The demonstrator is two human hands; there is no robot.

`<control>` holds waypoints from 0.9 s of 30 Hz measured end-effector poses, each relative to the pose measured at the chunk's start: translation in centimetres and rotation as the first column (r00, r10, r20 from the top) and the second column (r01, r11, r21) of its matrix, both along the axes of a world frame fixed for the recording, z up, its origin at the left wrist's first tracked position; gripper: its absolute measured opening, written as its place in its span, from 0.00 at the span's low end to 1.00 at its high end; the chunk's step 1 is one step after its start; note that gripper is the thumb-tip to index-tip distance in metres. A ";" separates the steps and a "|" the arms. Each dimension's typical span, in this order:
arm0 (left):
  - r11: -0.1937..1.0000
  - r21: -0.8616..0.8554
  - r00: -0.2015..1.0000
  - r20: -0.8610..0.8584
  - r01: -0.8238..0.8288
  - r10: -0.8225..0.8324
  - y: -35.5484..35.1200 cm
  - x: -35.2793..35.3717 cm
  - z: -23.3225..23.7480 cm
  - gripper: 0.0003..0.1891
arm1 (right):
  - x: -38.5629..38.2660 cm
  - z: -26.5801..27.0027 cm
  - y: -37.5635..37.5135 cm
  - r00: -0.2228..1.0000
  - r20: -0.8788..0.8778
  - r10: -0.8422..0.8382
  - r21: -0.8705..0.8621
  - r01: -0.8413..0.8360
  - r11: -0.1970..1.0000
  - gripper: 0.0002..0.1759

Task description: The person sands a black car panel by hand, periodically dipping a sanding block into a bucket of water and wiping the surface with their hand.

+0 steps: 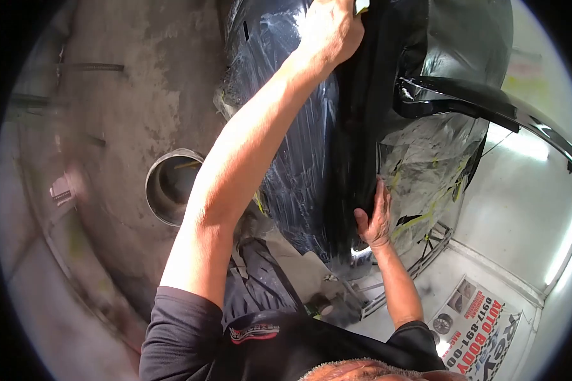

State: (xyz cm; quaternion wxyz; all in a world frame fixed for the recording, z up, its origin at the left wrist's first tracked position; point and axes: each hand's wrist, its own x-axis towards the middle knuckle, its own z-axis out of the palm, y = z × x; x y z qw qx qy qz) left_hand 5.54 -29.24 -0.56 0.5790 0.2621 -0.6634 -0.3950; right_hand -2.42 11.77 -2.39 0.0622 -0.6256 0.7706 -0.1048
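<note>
Black panel [356,140] runs down the centre; the right hand [379,223] rests against it, thumb spread. The left hand [333,28], top centre, is cropped; its grip I cannot tell.

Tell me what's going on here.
A person is working with both hands on a black car panel that has plastic sheeting on it. The left hand is up at the far end, with something yellowish showing at its edge, too cut off to name. The right hand lies nearer, fingers extended against the panel. A bucket is on the floor.
</note>
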 end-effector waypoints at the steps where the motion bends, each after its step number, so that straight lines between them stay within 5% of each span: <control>1: 0.997 0.052 0.994 0.094 0.048 -0.053 0.9 0.4 0.1 0.27 | 0.1 0.0 -0.1 1.000 0.012 0.008 -0.013 -0.007 1.000 0.49; 2: 0.990 0.110 0.976 0.190 0.088 -0.107 2.0 0.7 -0.1 0.34 | 0.3 0.0 -0.1 1.000 0.019 0.006 -0.014 -0.006 1.000 0.48; 4: 0.989 -0.130 0.964 0.249 -0.066 0.097 7.1 0.3 -2.4 0.37 | 0.2 0.1 -0.3 1.000 0.029 0.011 -0.017 -0.010 1.000 0.48; 7: 0.995 -0.097 0.933 0.360 0.039 -0.002 12.9 1.4 -4.4 0.39 | -0.1 -0.2 0.1 1.000 0.017 0.009 -0.016 -0.008 1.000 0.48; 10: 0.985 -0.149 0.962 0.247 -0.081 0.116 7.7 -0.1 -3.6 0.37 | 0.1 0.2 0.0 0.999 0.032 0.013 -0.023 -0.013 1.000 0.46; 11: 0.989 -0.094 0.963 0.233 -0.115 0.134 4.4 -0.9 -2.4 0.34 | 0.3 0.6 -0.4 1.000 0.022 0.018 -0.026 -0.017 1.000 0.46; 12: 0.994 0.109 0.982 0.185 0.005 -0.025 1.7 -0.6 -0.4 0.32 | 0.3 0.7 -0.6 0.999 0.033 0.026 -0.029 -0.025 0.999 0.45; 13: 0.997 0.074 0.985 0.169 -0.037 0.024 0.9 -1.2 -0.5 0.31 | 0.2 0.9 -0.7 0.998 0.041 0.038 -0.037 -0.036 0.999 0.45; 19: 0.999 0.035 0.933 0.359 0.025 -0.036 10.2 0.9 -2.4 0.33 | 0.0 1.0 -0.5 0.997 0.072 0.038 -0.062 -0.034 0.998 0.44; 20: 0.999 -0.032 0.967 0.253 0.026 -0.017 9.9 0.9 -1.9 0.37 | 0.2 1.0 -0.5 0.996 0.078 0.033 -0.067 -0.028 0.997 0.44; 24: 0.991 0.134 0.984 0.180 -0.028 0.004 3.2 -0.9 1.0 0.31 | 0.2 1.4 -0.6 0.996 0.086 0.026 -0.058 -0.021 0.998 0.45; 27: 0.991 0.132 0.967 0.254 -0.021 -0.013 4.1 -0.6 1.6 0.30 | 0.7 1.8 -0.6 0.996 0.094 0.004 -0.037 -0.001 0.999 0.45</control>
